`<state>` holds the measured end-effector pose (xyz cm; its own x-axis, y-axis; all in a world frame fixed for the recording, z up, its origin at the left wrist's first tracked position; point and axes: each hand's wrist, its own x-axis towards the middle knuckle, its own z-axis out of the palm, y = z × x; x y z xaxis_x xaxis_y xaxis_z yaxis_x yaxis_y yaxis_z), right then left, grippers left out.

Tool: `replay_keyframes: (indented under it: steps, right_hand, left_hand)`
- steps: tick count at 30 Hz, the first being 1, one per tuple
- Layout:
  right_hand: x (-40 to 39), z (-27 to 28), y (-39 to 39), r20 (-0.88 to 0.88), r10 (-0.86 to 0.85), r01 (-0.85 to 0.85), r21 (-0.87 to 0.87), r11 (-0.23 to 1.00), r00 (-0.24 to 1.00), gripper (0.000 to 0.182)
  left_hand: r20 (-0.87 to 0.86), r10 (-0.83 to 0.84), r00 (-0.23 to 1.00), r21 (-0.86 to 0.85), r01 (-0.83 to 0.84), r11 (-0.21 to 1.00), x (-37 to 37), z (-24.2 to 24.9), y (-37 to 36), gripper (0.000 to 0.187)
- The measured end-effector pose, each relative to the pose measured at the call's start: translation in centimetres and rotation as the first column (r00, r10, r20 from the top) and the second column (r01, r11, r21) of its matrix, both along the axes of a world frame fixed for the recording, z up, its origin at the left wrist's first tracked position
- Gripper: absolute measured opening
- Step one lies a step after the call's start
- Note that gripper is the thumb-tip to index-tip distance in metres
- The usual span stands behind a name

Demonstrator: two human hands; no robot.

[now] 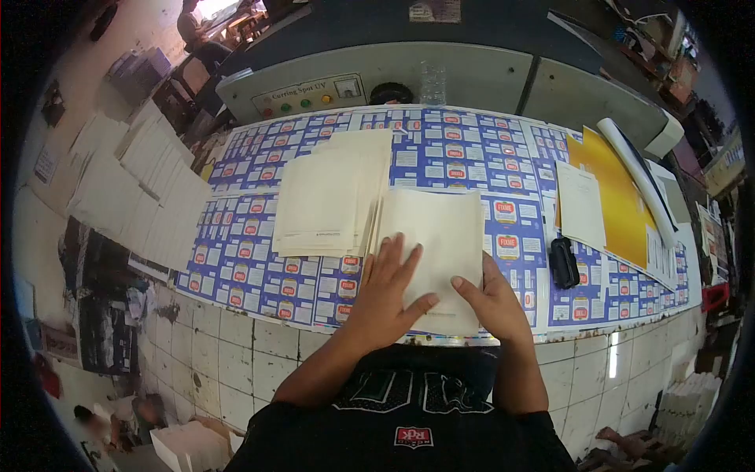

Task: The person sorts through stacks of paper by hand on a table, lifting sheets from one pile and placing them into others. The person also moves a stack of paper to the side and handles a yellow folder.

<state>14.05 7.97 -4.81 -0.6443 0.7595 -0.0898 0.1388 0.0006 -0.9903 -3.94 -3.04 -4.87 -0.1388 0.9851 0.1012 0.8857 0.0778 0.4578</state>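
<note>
In front of me at the table's near edge lies a stack of cream paper sheets (440, 228). My left hand (388, 287) rests flat on its left side, fingers spread. My right hand (497, 303) holds the right edge, its thumb on top and its other fingers along the side, partly hidden. Left of this stack is a second, uneven pile of cream sheets (318, 204), with small print along its bottom edge. A black stapler-like object (564, 263) lies to the right of my right hand.
Blue printed label sheets (236, 259) cover the table. At right lie a small paper pile (580, 204), a yellow sheet (617, 197) and a white roll (637, 177). A clear bottle (432, 82) stands by the machine panel (480, 75). More paper stacks (130, 173) are at left.
</note>
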Motion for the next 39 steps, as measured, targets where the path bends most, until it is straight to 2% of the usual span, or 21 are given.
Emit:
replay_keyframes:
  steps: [1, 2, 4, 5, 6, 8, 9, 11, 13, 14, 15, 17, 18, 19, 22, 24, 25, 26, 29, 35, 39]
  right_hand:
    - [0.1, -0.2, 0.0, -0.005, -0.001, 0.001, -0.003, 1.0, 1.0, 0.057]
    - [0.2, -0.5, 0.1, -0.074, -0.019, 0.016, -0.04, 0.999, 0.997, 0.055]
    - [0.7, -0.5, 0.6, -0.152, -0.046, 0.035, -0.079, 0.996, 0.987, 0.053]
    - [1.5, -0.3, 1.3, -0.1, -0.096, 0.075, -0.198, 0.977, 0.99, 0.051]
    - [1.8, -0.1, 1.7, -0.039, -0.132, 0.113, -0.309, 0.944, 0.991, 0.049]
    - [1.1, -0.8, 1.7, -0.026, -0.114, 0.104, -0.249, 0.963, 0.993, 0.047]
    - [0.7, -1.1, 1.6, -0.013, -0.112, 0.107, -0.194, 0.975, 0.994, 0.046]
    - [-0.3, -1.0, 0.8, -0.041, -0.087, 0.08, -0.151, 0.985, 0.995, 0.046]
    - [-0.7, -1.2, 0.6, -0.101, -0.109, 0.074, -0.301, 0.951, 0.989, 0.049]
    - [-0.5, -0.7, 1.1, -0.093, -0.149, 0.085, -0.49, 0.868, 0.984, 0.054]
    - [-0.9, -0.4, 1.1, -0.09, -0.14, 0.079, -0.489, 0.869, 0.986, 0.054]
    - [-1.6, -0.2, 0.5, -0.001, -0.042, 0.039, -0.312, 0.949, 0.999, 0.055]
    - [-2.0, -1.0, 0.1, -0.067, 0.014, -0.02, -0.091, 0.996, 0.998, 0.056]
    - [-1.9, -1.2, 0.0, -0.066, 0.005, -0.011, -0.094, 0.995, 0.998, 0.056]
    - [-0.8, -1.4, 0.6, 0.093, -0.079, 0.064, 0.159, 0.985, 0.993, 0.051]
    - [2.5, -2.4, 2.1, -0.209, -0.173, 0.175, -0.006, 0.985, 0.963, 0.048]
    - [4.4, -1.6, 2.2, -0.291, -0.331, 0.295, -0.159, 0.942, 0.898, 0.044]
    - [6.2, -1.6, 2.9, -0.381, -0.449, 0.422, -0.157, 0.893, 0.808, 0.041]
    - [13.2, -2.1, 4.5, -0.527, -0.567, 0.571, -0.176, 0.802, 0.634, 0.051]
    - [18.4, -0.5, 2.0, -0.562, -0.635, 0.637, -0.231, 0.736, 0.53, 0.058]
    - [15.8, -0.2, 0.9, -0.454, -0.582, 0.557, -0.205, 0.805, 0.674, 0.061]
  left_hand:
    - [0.14, 0.041, 0.989, 0.103, -0.055, 0.993, -0.1, 0.0, -0.1, 0.067]
    - [0.132, 0.036, 0.991, 0.099, -0.05, 0.994, -0.3, 0.2, -0.2, 0.067]
    - [0.446, 0.137, 0.885, 0.277, -0.281, 0.919, -1.1, 0.8, -0.4, 0.064]
    - [0.443, 0.14, 0.886, 0.276, -0.283, 0.919, -1.7, 0.6, -0.4, 0.064]
    - [0.31, 0.209, 0.927, 0.216, -0.283, 0.934, -2.5, -0.1, -0.2, 0.062]
    - [0.023, 0.237, 0.971, 0.129, -0.238, 0.963, -3.6, -1.7, -0.2, 0.059]
    - [0.02, 0.233, 0.972, 0.13, -0.234, 0.964, -3.3, -1.5, -0.2, 0.059]
    - [0.23, 0.235, 0.944, 0.003, -0.242, 0.97, -2.4, -0.9, -0.1, 0.054]
    - [0.244, 0.23, 0.942, 0.018, -0.242, 0.97, -2.7, -1.3, -0.2, 0.055]
    - [0.256, 0.23, 0.939, 0.032, -0.246, 0.969, -2.9, -1.4, -0.4, 0.055]
    - [0.259, 0.238, 0.936, 0.032, -0.255, 0.966, -3.0, -1.4, -0.5, 0.055]
    - [0.145, 0.188, 0.971, 0.054, -0.198, 0.979, -3.0, -1.2, -0.6, 0.056]
    - [0.144, 0.183, 0.972, 0.05, -0.192, 0.98, -3.0, -1.1, -0.6, 0.056]
    - [0.136, 0.187, 0.973, 0.029, -0.192, 0.981, -2.9, -1.1, -0.6, 0.057]
    - [0.108, 0.2, 0.974, 0.066, -0.208, 0.976, -2.3, -0.8, -0.4, 0.061]
    - [0.096, 0.222, 0.97, 0.114, -0.233, 0.966, -1.5, -0.4, -0.6, 0.065]
    - [0.097, 0.169, 0.981, 0.162, -0.183, 0.97, -0.8, 0.0, -0.5, 0.069]
    - [0.096, 0.118, 0.988, 0.213, -0.136, 0.968, -0.2, 0.0, -0.3, 0.074]
    - [-0.014, -0.095, 0.995, 0.016, 0.095, 0.995, 2.7, -0.4, 0.7, 0.082]
    - [-0.149, -0.167, 0.975, -0.133, 0.148, 0.98, 4.2, -2.5, 0.9, 0.071]
    - [-0.149, -0.166, 0.975, -0.133, 0.146, 0.98, 3.6, -3.0, 0.9, 0.065]
